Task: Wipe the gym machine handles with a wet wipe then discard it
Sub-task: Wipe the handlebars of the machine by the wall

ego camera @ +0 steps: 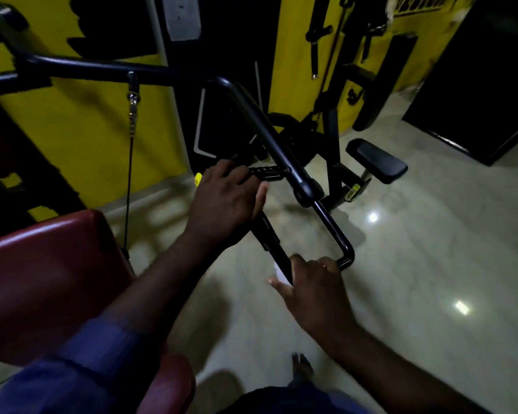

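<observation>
A black pull-down bar (269, 135) hangs across the view and bends down to a ribbed handle grip (271, 242) in a closed loop. My left hand (226, 201) grips the top of that grip where a short ribbed crosspiece (268, 171) joins it. My right hand (314, 289) is at the grip's lower end and presses a white wet wipe (280, 271) against it; only a small piece of the wipe shows by my thumb. The fingers of the right hand curl round the bar's bottom corner.
A dark red padded seat (51, 276) sits at the lower left, with a cable (129, 174) hanging from the bar beside it. A black bench pad (377, 159) on a machine frame stands further right. The pale tiled floor (431, 264) spreads to the right. My foot (302, 369) is below.
</observation>
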### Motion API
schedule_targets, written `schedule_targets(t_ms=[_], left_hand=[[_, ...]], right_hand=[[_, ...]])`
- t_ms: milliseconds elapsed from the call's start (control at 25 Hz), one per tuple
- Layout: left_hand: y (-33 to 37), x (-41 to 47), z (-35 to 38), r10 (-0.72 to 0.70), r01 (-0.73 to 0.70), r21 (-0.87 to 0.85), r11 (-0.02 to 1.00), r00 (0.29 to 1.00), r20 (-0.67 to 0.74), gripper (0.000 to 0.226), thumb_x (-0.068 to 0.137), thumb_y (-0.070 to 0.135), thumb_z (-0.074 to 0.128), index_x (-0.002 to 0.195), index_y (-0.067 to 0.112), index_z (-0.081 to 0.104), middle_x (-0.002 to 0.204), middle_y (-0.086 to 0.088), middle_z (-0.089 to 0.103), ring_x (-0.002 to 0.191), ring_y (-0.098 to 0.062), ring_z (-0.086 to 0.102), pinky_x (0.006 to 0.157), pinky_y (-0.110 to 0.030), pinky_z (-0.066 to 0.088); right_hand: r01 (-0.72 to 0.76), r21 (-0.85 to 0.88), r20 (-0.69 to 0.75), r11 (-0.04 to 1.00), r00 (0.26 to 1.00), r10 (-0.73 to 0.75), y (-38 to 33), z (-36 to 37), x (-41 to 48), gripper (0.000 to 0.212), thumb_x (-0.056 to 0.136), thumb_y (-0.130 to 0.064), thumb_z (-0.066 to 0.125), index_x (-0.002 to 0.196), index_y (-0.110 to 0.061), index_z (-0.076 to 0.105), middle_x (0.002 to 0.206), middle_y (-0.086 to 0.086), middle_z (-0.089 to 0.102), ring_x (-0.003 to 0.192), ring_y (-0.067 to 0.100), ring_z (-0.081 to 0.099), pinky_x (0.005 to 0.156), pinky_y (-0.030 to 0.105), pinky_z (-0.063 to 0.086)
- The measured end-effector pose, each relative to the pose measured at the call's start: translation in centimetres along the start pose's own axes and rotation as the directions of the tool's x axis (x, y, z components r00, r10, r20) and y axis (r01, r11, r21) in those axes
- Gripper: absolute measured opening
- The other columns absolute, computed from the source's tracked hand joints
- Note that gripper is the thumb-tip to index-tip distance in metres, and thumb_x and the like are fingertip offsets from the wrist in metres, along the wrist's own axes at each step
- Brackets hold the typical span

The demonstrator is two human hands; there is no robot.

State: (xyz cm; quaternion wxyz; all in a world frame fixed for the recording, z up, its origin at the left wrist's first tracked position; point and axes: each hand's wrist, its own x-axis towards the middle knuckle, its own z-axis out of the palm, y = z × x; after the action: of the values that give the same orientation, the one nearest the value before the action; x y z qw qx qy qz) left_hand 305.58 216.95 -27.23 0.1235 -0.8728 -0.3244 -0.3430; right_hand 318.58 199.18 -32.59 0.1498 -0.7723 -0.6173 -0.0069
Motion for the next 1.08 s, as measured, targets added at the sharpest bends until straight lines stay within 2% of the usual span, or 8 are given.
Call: schedule_targets(t_ms=[160, 320, 400, 480, 600, 720, 880, 1080], left_hand=[[0.3, 0.4, 0.0, 0.133, -0.134, 0.056, 0.989, 0.991, 0.013, 0.047, 0.108, 0.037, 0.044, 0.071, 0.017, 0.064, 0.079, -0.001, 0.062, 0.090, -0.033, 0.058, 0.089, -0.042, 0.043], [0.4, 0.4, 0.2, 0.104, -0.104, 0.082, 0.991, 0.995, -0.003, 0.046, 0.107, 0.036, 0.048, 0.068, 0.017, 0.062, 0.075, -0.001, 0.059, 0.086, -0.032, 0.057, 0.081, -0.040, 0.041], [0.6, 0.3, 0.2, 0.105, -0.106, 0.082, 0.991, 0.994, 0.009, 0.046, 0.107, 0.035, 0.047, 0.068, 0.017, 0.061, 0.074, 0.000, 0.058, 0.086, -0.032, 0.057, 0.081, -0.041, 0.041], [0.7, 0.3, 0.3, 0.092, -0.093, 0.087, 0.992, 0.996, 0.016, 0.045, 0.108, 0.035, 0.047, 0.068, 0.017, 0.060, 0.074, -0.001, 0.057, 0.087, -0.032, 0.056, 0.081, -0.041, 0.040], [1.1, 0.2, 0.2, 0.047, -0.051, 0.102, 0.993, 0.998, 0.039, 0.043, 0.108, 0.035, 0.047, 0.070, 0.018, 0.059, 0.078, -0.002, 0.059, 0.092, -0.033, 0.058, 0.083, -0.042, 0.044], [1.6, 0.4, 0.2, -0.007, 0.000, 0.153, 0.988, 0.999, 0.045, 0.044, 0.108, 0.034, 0.046, 0.072, 0.016, 0.063, 0.082, -0.003, 0.063, 0.099, -0.033, 0.058, 0.088, -0.041, 0.043], [2.2, 0.3, -0.1, -0.032, 0.014, 0.211, 0.977, 0.996, 0.078, 0.046, 0.109, 0.035, 0.043, 0.075, 0.013, 0.065, 0.084, -0.004, 0.064, 0.105, -0.035, 0.060, 0.091, -0.043, 0.045], [2.2, 0.4, 0.3, -0.083, 0.036, 0.302, 0.953, 0.986, 0.147, 0.045, 0.110, 0.034, 0.046, 0.078, 0.011, 0.066, 0.088, -0.008, 0.063, 0.105, -0.038, 0.063, 0.100, -0.050, 0.047]], right_hand=[[0.207, -0.186, 0.002, 0.960, 0.978, -0.211, 3.9, 0.1, 0.3, 0.029, 0.079, -0.052, 0.075, 0.073, -0.026, 0.062, 0.073, -0.008, 0.060, 0.082, 0.021, 0.062, 0.090, 0.044, 0.036], [-0.180, 0.219, 0.196, 0.959, 0.971, 0.137, -1.9, -1.4, 1.7, 0.046, 0.076, -0.068, 0.070, 0.101, -0.033, 0.054, 0.086, -0.010, 0.073, 0.087, 0.020, 0.069, 0.092, 0.042, 0.045], [-0.489, 0.611, 0.419, 0.623, 0.867, 0.271, -4.4, -2.6, 3.7, 0.065, 0.070, -0.053, 0.083, 0.116, -0.031, 0.043, 0.097, -0.014, 0.072, 0.096, 0.015, 0.068, 0.093, 0.046, 0.053], [-0.510, 0.742, 0.477, 0.435, 0.858, 0.190, -4.1, -2.6, 4.9, 0.062, 0.064, -0.027, 0.080, 0.115, -0.026, 0.045, 0.099, -0.010, 0.070, 0.095, 0.016, 0.067, 0.084, 0.049, 0.060], [-0.376, 0.749, 0.533, 0.546, 0.831, -0.159, 0.1, -3.4, 4.0, 0.060, 0.062, -0.017, 0.073, 0.117, -0.021, 0.051, 0.112, -0.001, 0.065, 0.100, 0.019, 0.068, 0.088, 0.039, 0.060], [-0.376, 0.797, 0.588, 0.472, 0.661, -0.466, 5.0, -3.7, 5.2, 0.058, 0.072, -0.021, 0.073, 0.127, -0.015, 0.057, 0.118, 0.010, 0.067, 0.096, 0.011, 0.068, 0.083, 0.024, 0.056], [-0.210, 0.716, 0.578, 0.666, 0.712, -0.398, 5.7, -3.4, 6.4, 0.031, 0.093, -0.036, 0.068, 0.121, -0.025, 0.061, 0.114, 0.004, 0.071, 0.096, 0.011, 0.065, 0.088, 0.043, 0.056], [-0.130, 0.667, 0.493, 0.734, 0.815, -0.304, 2.8, -4.2, 5.4, 0.039, 0.100, -0.044, 0.059, 0.121, -0.014, 0.045, 0.121, 0.010, 0.065, 0.110, 0.033, 0.063, 0.080, 0.035, 0.048]])
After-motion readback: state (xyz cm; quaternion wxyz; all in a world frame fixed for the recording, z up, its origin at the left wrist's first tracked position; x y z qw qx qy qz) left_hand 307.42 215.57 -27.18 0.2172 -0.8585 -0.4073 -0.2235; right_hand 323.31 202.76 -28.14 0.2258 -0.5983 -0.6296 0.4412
